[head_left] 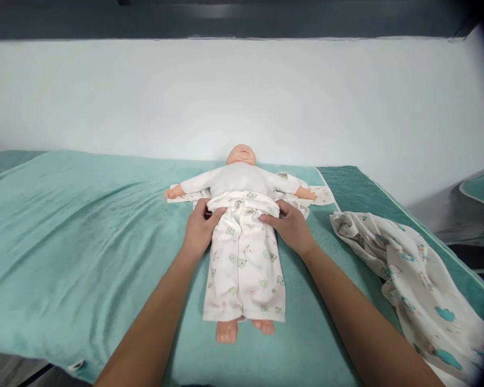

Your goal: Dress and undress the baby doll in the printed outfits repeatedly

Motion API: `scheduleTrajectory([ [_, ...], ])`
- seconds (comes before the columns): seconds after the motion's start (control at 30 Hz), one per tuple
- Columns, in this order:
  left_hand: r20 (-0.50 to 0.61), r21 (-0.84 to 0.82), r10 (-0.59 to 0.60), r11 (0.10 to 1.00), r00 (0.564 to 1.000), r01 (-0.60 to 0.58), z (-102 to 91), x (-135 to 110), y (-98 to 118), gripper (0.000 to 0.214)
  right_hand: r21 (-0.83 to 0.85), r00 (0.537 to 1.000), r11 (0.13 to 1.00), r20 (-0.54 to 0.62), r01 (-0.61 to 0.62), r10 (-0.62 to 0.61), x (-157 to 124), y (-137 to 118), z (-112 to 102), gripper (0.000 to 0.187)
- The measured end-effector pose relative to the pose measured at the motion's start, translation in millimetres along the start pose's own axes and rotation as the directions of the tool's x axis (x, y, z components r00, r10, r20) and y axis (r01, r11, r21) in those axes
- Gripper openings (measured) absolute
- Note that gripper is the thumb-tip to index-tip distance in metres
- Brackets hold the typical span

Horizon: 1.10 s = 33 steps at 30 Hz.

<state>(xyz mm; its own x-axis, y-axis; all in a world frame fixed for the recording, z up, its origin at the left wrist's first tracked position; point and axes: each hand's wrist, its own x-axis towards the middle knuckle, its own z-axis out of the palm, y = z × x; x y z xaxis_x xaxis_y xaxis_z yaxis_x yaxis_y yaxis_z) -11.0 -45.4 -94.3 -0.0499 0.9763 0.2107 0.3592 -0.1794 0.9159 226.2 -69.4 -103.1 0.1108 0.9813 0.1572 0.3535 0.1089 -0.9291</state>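
A baby doll (242,155) lies on its back with its arms spread and its feet toward me. White pants (246,263) with a green bear print cover its legs, and the bare feet stick out below the hems. My left hand (201,226) pinches the pants' waistband at the left side. On the other side, my right hand (292,226) grips the same waistband between thumb and fingers. A plain white top (242,179) covers the doll's chest and arms. Beneath the arms lies a printed white garment (325,195), partly hidden by the doll.
A crumpled white cloth (415,279) with teal prints lies at the right. Green sheeting (84,242) covers the bed, whose front edge shows at lower left. A white wall (145,97) rises behind the doll's head.
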Motion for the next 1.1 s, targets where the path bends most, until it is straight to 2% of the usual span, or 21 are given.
scheduleTrajectory([
  [0.1,-0.098,0.106,0.076,0.992,0.992,-0.065,13.7,19,-1,0.025,-0.065,0.987,0.997,-0.157,0.032,-0.042,8,1,5,0.036],
  [0.2,-0.128,0.183,0.116,0.979,0.985,-0.092,23.7,36,-2,0.029,-0.130,0.963,0.988,-0.246,0.080,-0.110,17,2,10,0.035],
  [0.4,-0.138,0.258,0.110,0.964,0.984,-0.071,28.8,44,-6,0.033,-0.163,0.956,0.978,-0.241,0.131,-0.168,28,8,16,0.028],
  [0.5,-0.164,0.276,0.077,0.961,0.984,-0.029,27.0,35,-4,0.034,-0.193,0.947,0.966,-0.239,0.169,-0.213,27,9,16,0.026],
  [0.6,-0.155,0.268,0.038,0.963,0.987,0.005,21.7,16,0,0.033,-0.187,0.941,0.965,-0.250,0.183,-0.227,23,8,15,0.023],
  [0.77,0.013,0.256,0.038,0.966,0.999,-0.040,4.2,-35,6,0.030,-0.144,0.948,0.975,-0.246,0.171,-0.203,19,5,13,0.017],
  [0.9,0.057,0.280,0.048,0.958,0.997,-0.062,-6.2,-62,5,0.033,-0.027,0.976,0.985,-0.132,0.169,-0.171,17,3,9,0.012],
  [1.0,0.055,0.308,0.054,0.949,0.997,-0.068,-7.4,-65,3,0.032,0.041,0.985,0.985,-0.066,0.165,-0.162,5,3,3,0.011],
  [1.1,0.036,0.322,0.067,0.944,0.997,-0.075,-5.9,-62,2,0.028,0.071,0.986,0.985,0.043,0.159,-0.163,-21,2,-2,0.008],
])
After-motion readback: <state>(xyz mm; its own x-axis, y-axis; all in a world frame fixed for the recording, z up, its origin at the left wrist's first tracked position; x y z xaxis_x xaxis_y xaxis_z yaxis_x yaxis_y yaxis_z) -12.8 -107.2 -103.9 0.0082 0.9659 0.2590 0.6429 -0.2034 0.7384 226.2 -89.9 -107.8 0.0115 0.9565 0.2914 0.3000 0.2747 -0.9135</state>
